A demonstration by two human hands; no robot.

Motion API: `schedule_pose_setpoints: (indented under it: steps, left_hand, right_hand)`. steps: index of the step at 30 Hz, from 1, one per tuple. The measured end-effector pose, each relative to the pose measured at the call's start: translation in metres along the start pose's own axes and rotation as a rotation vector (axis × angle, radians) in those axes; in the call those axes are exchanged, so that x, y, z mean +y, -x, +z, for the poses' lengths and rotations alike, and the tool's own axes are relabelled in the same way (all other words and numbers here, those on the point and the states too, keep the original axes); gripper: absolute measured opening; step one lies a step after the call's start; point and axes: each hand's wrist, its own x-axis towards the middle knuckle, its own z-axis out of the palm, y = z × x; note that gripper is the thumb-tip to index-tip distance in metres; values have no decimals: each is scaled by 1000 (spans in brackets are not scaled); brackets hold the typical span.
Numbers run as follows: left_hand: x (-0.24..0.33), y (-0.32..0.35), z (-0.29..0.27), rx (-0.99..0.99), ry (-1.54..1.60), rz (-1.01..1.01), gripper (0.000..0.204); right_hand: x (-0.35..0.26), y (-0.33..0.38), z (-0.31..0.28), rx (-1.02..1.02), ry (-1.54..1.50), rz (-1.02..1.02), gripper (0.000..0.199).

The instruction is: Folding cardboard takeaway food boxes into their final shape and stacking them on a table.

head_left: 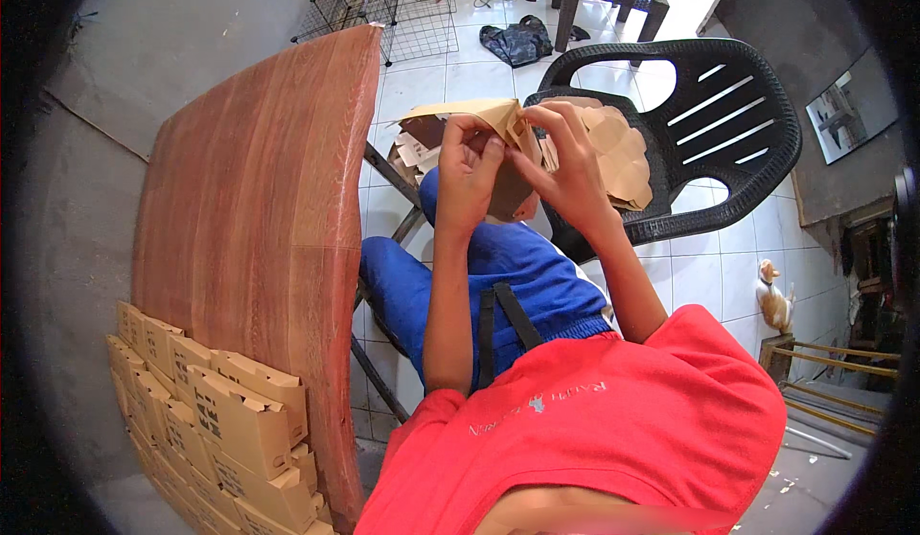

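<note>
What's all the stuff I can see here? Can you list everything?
cardboard piece: one, tan, held up in both hands
flat cardboard cutouts: a stack, tan, on the chair seat
plastic chair: one, black, right of the hands
wooden table: one, reddish brown, at left
folded cartons: many, tan, stacked on the table's near end
wire grid panels: black, on the tiled floor at top
dark cloth: one, on the floor at top
duck figure: one, white and brown, on the floor at right
left hand: gripping the cardboard piece
right hand: pinching its fold

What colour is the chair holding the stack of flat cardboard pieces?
Black, a slatted plastic chair; seen in the head view.
</note>
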Motion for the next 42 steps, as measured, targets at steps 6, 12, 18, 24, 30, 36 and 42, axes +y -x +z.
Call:
schedule_pose_setpoints:
  steps: [6, 12, 18, 24, 30, 36, 42]
  left_hand:
    - [1, -1, 9, 8, -159, -25, 15]
    - [-7, 0, -6, -66, -298, -73, 21]
    - [1, 3, 11, -111, -127, -106, 22]
    - [29, 2, 23, -222, -539, 262, 20]
    - [27, -9, 21, 435, -1135, 483, 35]
    - [-2, -6, -5, 273, -709, 90, 17]
    - [-5, -8, -3, 199, -779, 296, 17]
  right_hand:
    - [18, -4, -2, -28, 97, -99, 35]
    - [20, -2, -7, -151, 77, -49, 24]
    - [26, -1, -6, -44, 44, 65, 16]
    - [74, -8, -25, 311, 238, 186, 17]
    - [77, 0, -47, 308, 181, 343, 18]
    - [55, -10, -37, 339, 244, 227, 18]
    - [19, 8, -11, 65, -388, 612, 39]
